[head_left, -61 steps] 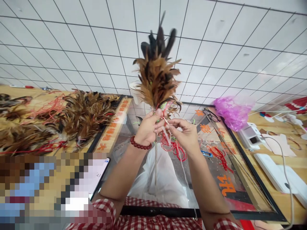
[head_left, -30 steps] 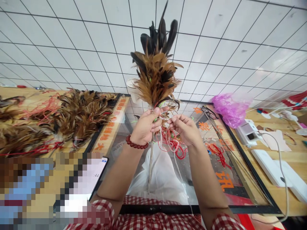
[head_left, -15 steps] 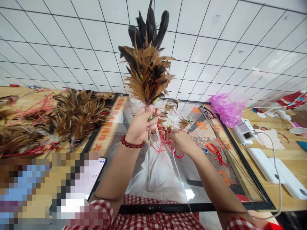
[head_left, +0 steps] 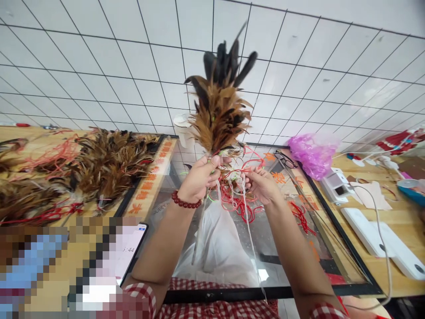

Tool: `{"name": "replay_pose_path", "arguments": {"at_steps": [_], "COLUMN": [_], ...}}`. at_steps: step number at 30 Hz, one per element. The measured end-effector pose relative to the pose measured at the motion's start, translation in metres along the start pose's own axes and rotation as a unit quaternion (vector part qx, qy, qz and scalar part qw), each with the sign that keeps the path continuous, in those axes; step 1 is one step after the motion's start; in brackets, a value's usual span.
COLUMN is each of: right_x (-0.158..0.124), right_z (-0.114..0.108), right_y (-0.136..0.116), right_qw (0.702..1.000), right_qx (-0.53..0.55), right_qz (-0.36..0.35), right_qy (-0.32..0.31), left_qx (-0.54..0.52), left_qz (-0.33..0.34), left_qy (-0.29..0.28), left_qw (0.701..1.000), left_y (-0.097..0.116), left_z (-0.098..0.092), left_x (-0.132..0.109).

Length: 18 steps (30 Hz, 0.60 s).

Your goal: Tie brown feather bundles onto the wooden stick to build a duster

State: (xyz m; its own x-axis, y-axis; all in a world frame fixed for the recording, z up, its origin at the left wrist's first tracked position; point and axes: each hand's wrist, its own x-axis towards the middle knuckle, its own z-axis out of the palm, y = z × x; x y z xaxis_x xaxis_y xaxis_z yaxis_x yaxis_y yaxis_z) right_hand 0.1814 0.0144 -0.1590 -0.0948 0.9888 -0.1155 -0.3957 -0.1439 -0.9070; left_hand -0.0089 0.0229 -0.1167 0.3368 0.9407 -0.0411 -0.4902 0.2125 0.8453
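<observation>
Upright in the middle stands a feather duster (head_left: pixel 221 117) with brown feathers and long black ones at its tip. My left hand (head_left: pixel 199 179) is closed round its stick (head_left: pixel 198 235), just under the feathers. My right hand (head_left: pixel 264 184), fingers pinched, grips red string (head_left: pixel 247 169) to the right of the stick. A white cord (head_left: pixel 247 221) runs down from beside those fingertips toward my lap. Beneath the hands lies a tangle of red strings (head_left: pixel 244 208) on the glass tabletop (head_left: pixel 279 235). Exactly how the string meets the stick is hidden by my fingers.
Brown feather bundles (head_left: pixel 113 164) are heaped on the wooden table at left, near a phone (head_left: pixel 134 248). A pink plastic bag (head_left: pixel 312 155), glasses (head_left: pixel 286 158) and white power strips (head_left: pixel 381 241) lie at right. Behind the duster stands a white cup (head_left: pixel 184 128).
The duster has come lower and tilts slightly right at its top. My right hand has risen from the string tangle and moved right, drawing red string out with it.
</observation>
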Motion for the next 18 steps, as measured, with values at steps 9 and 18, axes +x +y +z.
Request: {"name": "replay_pose_path", "arguments": {"at_steps": [9, 18], "right_x": [-0.003, -0.006], "right_z": [0.017, 0.011], "right_y": [-0.001, 0.002], "right_qw": [1.0, 0.99], "right_qx": [0.004, -0.102], "right_qz": [-0.021, -0.097], "right_qy": [-0.002, -0.004], "left_qx": [0.064, 0.043], "left_qz": [-0.08, -0.018], "left_qy": [-0.034, 0.017], "left_qw": [0.994, 0.999], "left_y": [-0.022, -0.023], "left_z": [-0.001, -0.001], "left_x": [0.012, 0.015]}}
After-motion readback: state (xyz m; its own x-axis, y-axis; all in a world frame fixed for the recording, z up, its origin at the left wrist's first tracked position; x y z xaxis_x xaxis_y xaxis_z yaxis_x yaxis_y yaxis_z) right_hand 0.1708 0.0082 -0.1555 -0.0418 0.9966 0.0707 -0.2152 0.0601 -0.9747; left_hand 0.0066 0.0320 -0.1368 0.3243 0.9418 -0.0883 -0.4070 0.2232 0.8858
